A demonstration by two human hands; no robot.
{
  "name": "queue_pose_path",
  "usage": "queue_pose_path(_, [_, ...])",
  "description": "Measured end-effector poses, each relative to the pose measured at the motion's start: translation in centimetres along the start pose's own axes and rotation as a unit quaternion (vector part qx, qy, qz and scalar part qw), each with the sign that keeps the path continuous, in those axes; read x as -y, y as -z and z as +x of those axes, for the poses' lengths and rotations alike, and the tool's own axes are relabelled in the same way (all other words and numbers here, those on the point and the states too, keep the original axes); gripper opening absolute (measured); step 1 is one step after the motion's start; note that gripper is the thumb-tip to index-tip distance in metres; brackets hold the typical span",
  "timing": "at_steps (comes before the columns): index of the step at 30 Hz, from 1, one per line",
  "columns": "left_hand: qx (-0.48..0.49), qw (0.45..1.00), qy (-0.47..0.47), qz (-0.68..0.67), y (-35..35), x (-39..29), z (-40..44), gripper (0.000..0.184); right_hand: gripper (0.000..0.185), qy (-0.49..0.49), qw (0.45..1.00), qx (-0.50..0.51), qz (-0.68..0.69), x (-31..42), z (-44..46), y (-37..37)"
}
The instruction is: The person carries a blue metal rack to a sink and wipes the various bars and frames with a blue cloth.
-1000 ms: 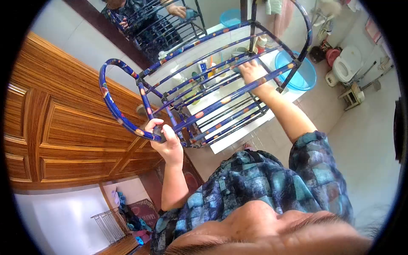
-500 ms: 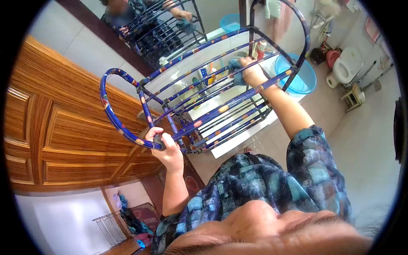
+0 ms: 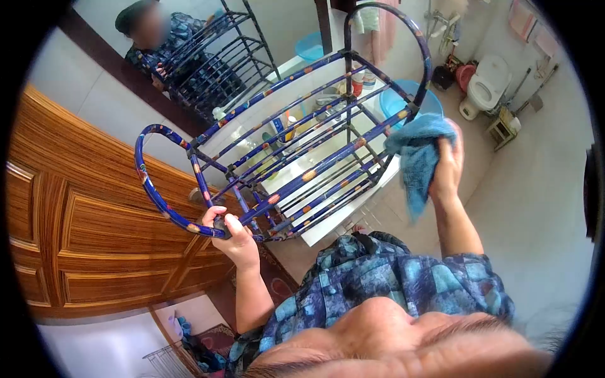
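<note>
Currently, the tubular metal rack [image 3: 309,176] is held up at a tilt over the white surface [image 3: 317,234], its dark-blue patterned tubes running obliquely across the view. Left hand [image 3: 236,242]: clamped on the rack's near left corner, at the base of the hooped end, thumb toward the camera. Right hand [image 3: 448,165]: closed on a bunched blue cloth [image 3: 420,151], just beside the rack's right hooped end; one corner of the cloth hangs down. Contact between cloth and rack cannot be told from this angle. Hands well apart.

Surroundings, relative to the rack: wooden door [image 3: 120,233] to the left; mirror [image 3: 285,24] beyond its upper left side, reflecting the person and the rack. Seen through or past the bars: a metal tap [image 3: 325,101] and a yellow-and-blue tube [image 3: 278,128]. Blue basin [image 3: 392,102] behind the right end, partly hidden by the tubing. Toilet [image 3: 489,85] farther off to the right, lid raised.
</note>
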State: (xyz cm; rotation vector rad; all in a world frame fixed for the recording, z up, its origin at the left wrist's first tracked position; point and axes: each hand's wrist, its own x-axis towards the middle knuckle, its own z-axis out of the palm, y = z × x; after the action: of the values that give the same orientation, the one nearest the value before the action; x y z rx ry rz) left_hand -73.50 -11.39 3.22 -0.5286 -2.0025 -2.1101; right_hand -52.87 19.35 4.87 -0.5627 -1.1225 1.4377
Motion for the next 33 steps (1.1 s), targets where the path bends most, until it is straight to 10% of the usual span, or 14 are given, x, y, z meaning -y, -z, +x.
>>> queue_pose_path(3, [-0.003, 1.000, 0.020, -0.009, 0.0, 0.0, 0.1, 0.020, 0.037, 0.235, 0.957, 0.067, -0.155, 3.0, 1.7, -1.5])
queue_pose_path(6, [0.003, 0.999, 0.040, -0.015, 0.0, -0.1, 0.2, 0.019, 0.062, 0.414, 0.660, 0.199, -0.595, 3.3, 3.4, -3.5])
queue_pose_path(10, [-0.016, 1.000, 0.020, -0.003, -0.6, -0.3, 0.1, 0.019, 0.062, 0.413, 0.672, 0.185, -0.587, -0.6, 4.1, -3.3])
queue_pose_path(15, [-0.018, 1.000, 0.018, 0.004, -0.8, -0.5, -0.1, 0.019, 0.056, 0.410, 0.818, 0.172, -0.365, -4.0, 4.8, -0.3])
queue_pose_path(20, [-0.018, 0.999, 0.039, -0.021, -0.7, 0.1, -0.2, 0.019, 0.035, -0.056, 0.993, 0.045, -0.094, -10.0, 6.3, 6.7])
queue_pose_path(26, [-0.006, 0.999, 0.038, -0.021, -0.8, -0.8, 0.0, 0.019, 0.039, -0.042, 0.964, 0.246, 0.094, -1.7, 12.5, 0.8])
queue_pose_path(33, [-0.024, 0.999, 0.037, -0.006, -0.6, -1.1, -0.1, 0.019, 0.021, -0.137, 0.787, 0.600, -0.052, -0.8, 18.4, -3.0])
